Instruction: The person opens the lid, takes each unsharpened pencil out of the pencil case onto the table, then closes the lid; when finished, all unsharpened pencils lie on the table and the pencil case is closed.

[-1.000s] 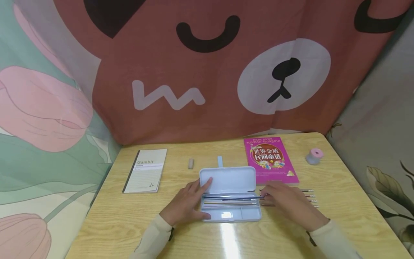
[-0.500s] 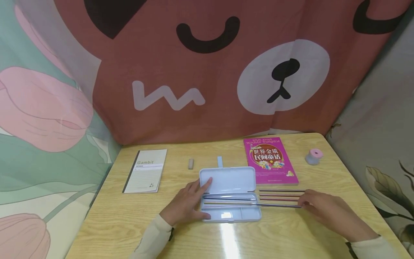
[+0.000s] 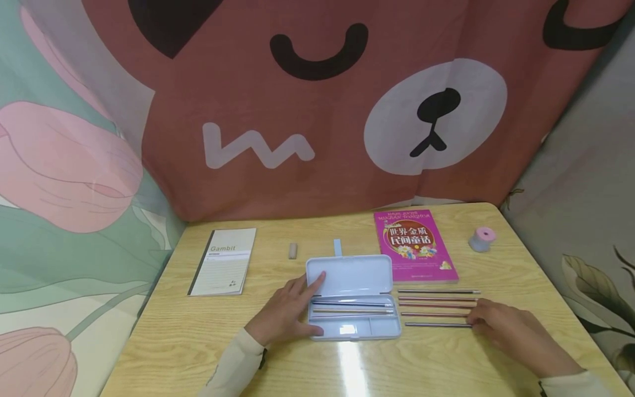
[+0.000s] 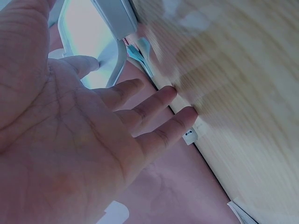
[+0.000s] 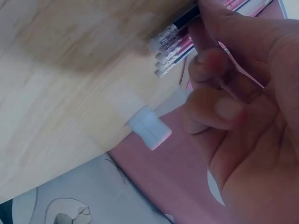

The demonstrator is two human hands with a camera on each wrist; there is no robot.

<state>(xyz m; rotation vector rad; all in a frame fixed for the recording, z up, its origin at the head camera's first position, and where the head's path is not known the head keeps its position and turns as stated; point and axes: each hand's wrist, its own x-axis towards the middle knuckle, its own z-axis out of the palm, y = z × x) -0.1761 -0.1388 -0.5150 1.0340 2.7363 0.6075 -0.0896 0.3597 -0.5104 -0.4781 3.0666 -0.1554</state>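
Observation:
A light blue pencil case (image 3: 349, 274) lies with its lid raised on the table, and a few pencils (image 3: 352, 304) rest in its long compartment. At its left end, my left hand (image 3: 284, 313) touches the case, the index finger against the lid and the thumb by the front rim. In the left wrist view the left hand's (image 4: 88, 126) fingers are spread and fairly straight. My right hand (image 3: 518, 333) pinches a dark pencil (image 3: 436, 325) near its eraser end, low on the table. Several other pencils (image 3: 436, 305) lie in a row right of the case, just behind the dark one.
Behind the pencils is a magenta book (image 3: 421, 248). A pink and grey sharpener-like object (image 3: 482, 240) stands at the back right. A notebook (image 3: 223, 262) lies at left, with a small eraser-like block (image 3: 292, 251) between it and the case. Patterned cloth (image 3: 317, 110) surrounds the table.
My right hand has carried the dark pencil from the case to the right and down to the front of the row. The left hand stays at the case.

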